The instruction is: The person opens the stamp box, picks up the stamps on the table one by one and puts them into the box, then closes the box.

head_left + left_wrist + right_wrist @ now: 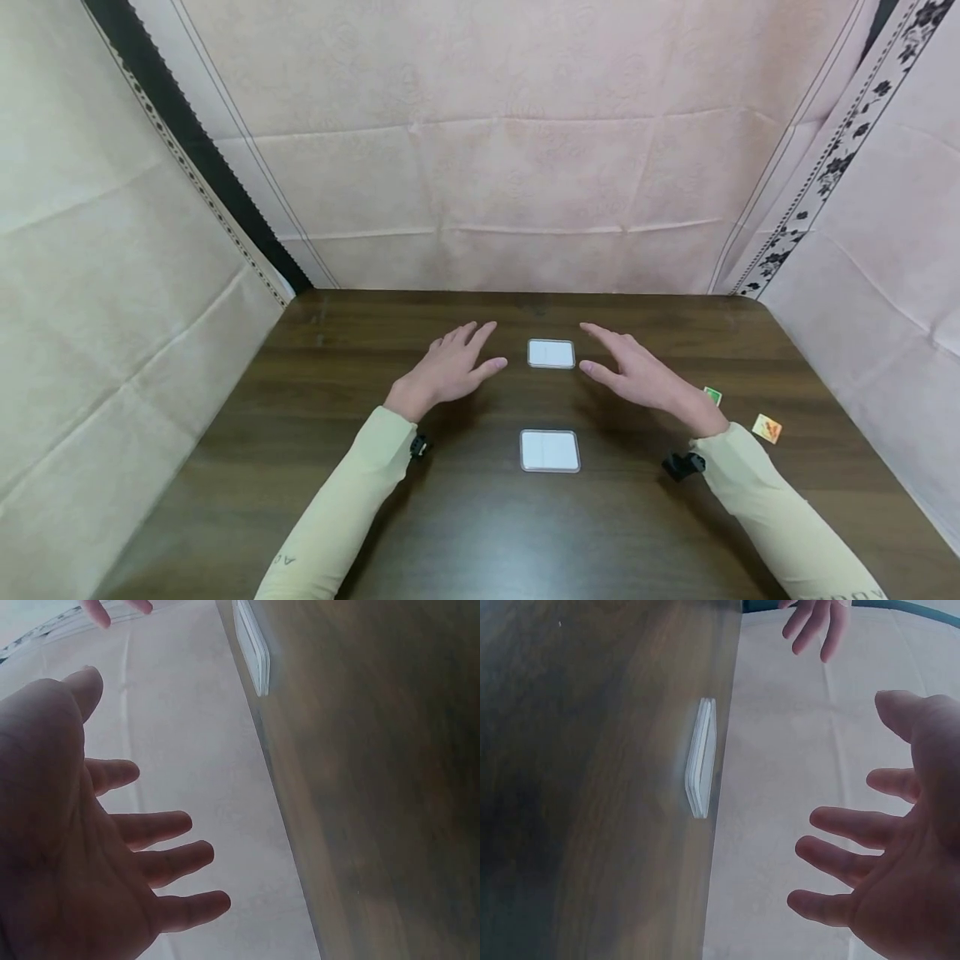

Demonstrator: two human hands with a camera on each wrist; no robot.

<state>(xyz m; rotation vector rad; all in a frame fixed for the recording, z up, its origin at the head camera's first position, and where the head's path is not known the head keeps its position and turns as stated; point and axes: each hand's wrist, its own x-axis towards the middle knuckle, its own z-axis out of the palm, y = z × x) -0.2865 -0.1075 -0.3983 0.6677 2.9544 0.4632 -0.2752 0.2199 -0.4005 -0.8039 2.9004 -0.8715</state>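
Fingers (180,864) wide, left hand (447,371) and right hand (640,373) about far white stack (551,353), layers (696,761) in wrist views only

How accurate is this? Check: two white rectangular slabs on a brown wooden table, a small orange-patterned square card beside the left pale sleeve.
Not left: the head view shows the orange-patterned square card beside the right pale sleeve. The rest stands.
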